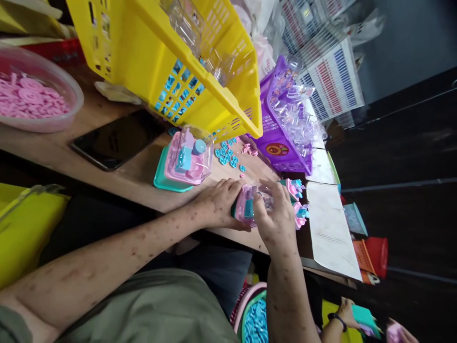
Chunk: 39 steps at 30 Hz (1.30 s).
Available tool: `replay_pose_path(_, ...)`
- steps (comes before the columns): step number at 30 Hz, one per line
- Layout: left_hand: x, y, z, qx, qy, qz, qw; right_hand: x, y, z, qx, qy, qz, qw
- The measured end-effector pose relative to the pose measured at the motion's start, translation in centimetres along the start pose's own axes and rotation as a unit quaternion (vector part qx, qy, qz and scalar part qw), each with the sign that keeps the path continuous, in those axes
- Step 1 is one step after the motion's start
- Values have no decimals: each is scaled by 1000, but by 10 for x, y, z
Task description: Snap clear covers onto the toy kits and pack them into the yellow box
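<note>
My left hand (221, 204) wraps round the left side of a small pink and teal toy set (247, 202) near the table's front edge. From above and the right, my right hand (276, 212) grips the same set, thumb and fingers bent over its clear cover. A similar boxed toy set (187, 162), with a teal base and clear cover, stands left of my hands. Just beyond my right hand are more small pink and blue toy pieces (300, 209). Small blue discs (226, 155) lie loose on the table behind.
A yellow basket (153, 52) and a purple basket (274, 143) of clear parts stand behind. A phone (117, 138) and a tub of pink pieces (35, 100) are at left. Another person's hand (345, 314) is at lower right.
</note>
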<state>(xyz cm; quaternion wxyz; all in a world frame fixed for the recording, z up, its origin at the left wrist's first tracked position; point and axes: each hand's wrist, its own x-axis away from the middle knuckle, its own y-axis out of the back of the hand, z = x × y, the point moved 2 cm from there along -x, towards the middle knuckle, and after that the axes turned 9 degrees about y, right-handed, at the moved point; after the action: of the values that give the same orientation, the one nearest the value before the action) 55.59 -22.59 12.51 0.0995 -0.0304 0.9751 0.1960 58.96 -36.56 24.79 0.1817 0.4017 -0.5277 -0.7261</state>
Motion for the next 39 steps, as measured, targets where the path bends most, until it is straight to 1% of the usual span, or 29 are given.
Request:
replay_pose_path(5,0,-2,-5,-24,35,5,999,-12,10,6,13,2,67,998)
replay_pose_path(7,0,-2,-6,-29,43,4,999,-17,12,9,13,11,83,996)
replay_pose_path(9,1,-2,-6,-26,39,5,999,-19,12,10,11,15,84,996)
replay_pose_path(14,1,-3,-4,-26,27,19,999,-18,8,11,14,-1,73,997)
replay_pose_path(20,-3,-3,-3,-22,32,22,999,-20,7,8,6,6,95,995)
replay_pose_path(23,-3,-2,-4,-3,34,19,999,-15,7,4,-5,6,64,998)
replay_pose_path(25,-3,-1,-4,5,35,22,999,-10,8,2,-2,21,13,1000)
replay_pose_path(27,-3,-1,-4,3,35,22,999,-7,11,1,15,27,-53,998)
replay_pose_path(28,-3,-1,-4,0,35,21,999,-6,13,1,18,22,-73,997)
replay_pose_path(29,-3,-1,-3,-3,34,20,999,-6,14,0,12,9,-76,997)
replay_pose_path(30,-3,-1,-3,-4,33,20,999,-8,16,-1,0,-9,-65,998)
replay_pose_path(33,-4,-2,-3,-4,35,28,999,-17,18,0,-22,-50,-3,999)
replay_pose_path(35,-4,-2,-4,-7,40,30,999,-23,18,3,-9,-54,19,998)
replay_pose_path(39,-4,1,-8,-18,50,39,998,-30,14,9,25,-39,48,998)
